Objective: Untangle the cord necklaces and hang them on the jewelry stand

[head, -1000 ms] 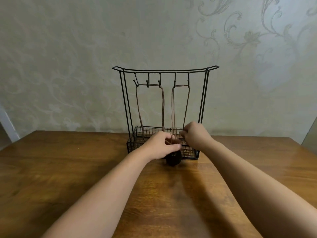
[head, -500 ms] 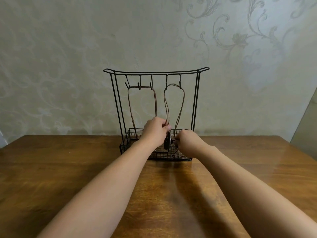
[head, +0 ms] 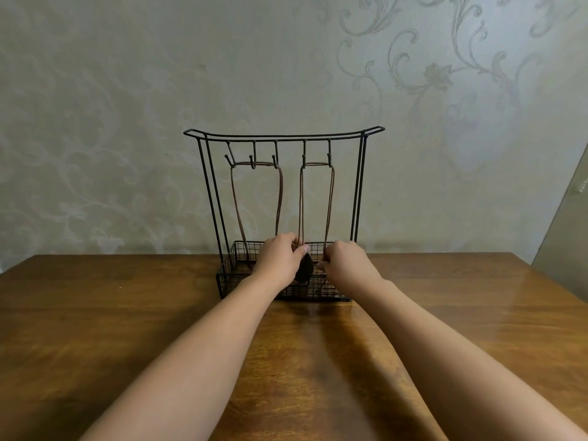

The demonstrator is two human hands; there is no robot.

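The left hand [head: 280,262] pinches the right cord necklace [head: 301,202] just above its dark, flat oval pendant [head: 304,271]; the right hand [head: 342,265] curls on the other strand. Both thin brown cords, including the left necklace [head: 279,198], hang taut from the black wire stand [head: 210,186], whose mesh tray sits on a glossy wooden table [head: 95,313] before embossed floral wallpaper [head: 429,74].

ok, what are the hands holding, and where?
Left hand pinches the right necklace at its bottom, above the dark pendant. Right hand: curled by the cord, hold unclear.

A glossy brown wooden table [head: 95,313] stands against pale wallpaper [head: 127,90] with scrolling floral patterns.
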